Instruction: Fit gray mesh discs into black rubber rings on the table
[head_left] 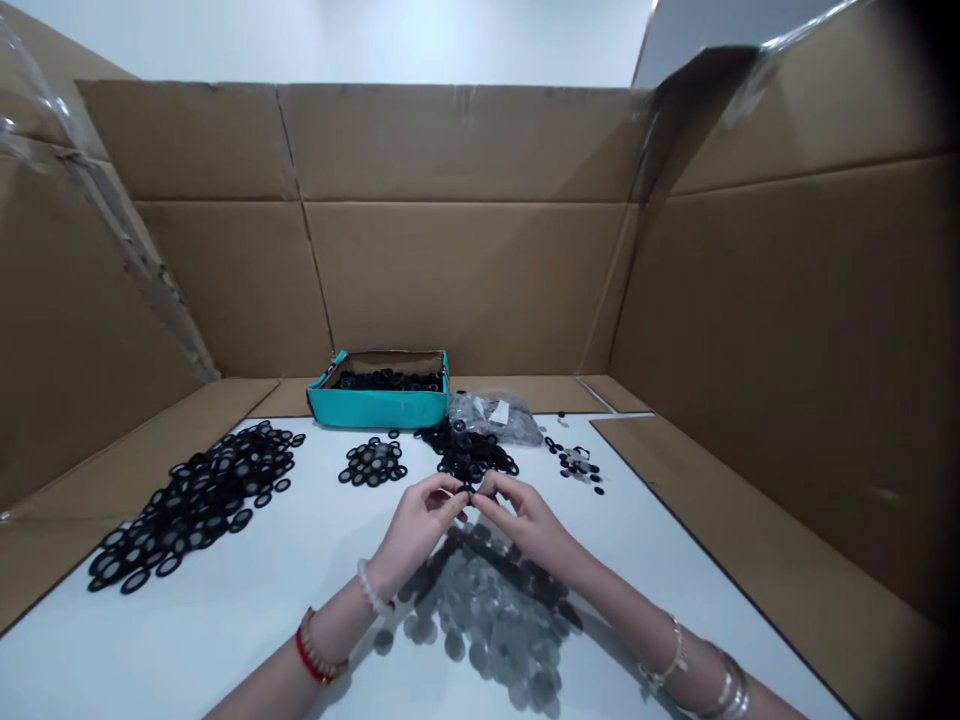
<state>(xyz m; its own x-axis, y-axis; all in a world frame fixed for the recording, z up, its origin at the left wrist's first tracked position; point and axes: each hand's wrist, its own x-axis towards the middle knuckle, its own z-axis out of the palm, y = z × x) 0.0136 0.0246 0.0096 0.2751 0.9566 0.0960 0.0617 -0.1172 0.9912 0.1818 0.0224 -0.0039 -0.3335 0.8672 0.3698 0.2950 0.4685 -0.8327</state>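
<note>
My left hand (420,525) and my right hand (525,520) meet at the middle of the white table (247,600), fingertips pinched together on a small black ring (469,492). Below my hands lies a pile of thin grey round discs (487,610). Just beyond my fingers sits a heap of loose black rings (469,452). A small group of rings with discs in them (373,463) lies to the left of that heap.
A large spread of black rings with grey centres (195,500) covers the table's left. A teal box (379,390) holding black rings stands at the back, a clear plastic bag (495,415) beside it. Several rings (577,463) lie at right. Cardboard walls (465,270) surround the table.
</note>
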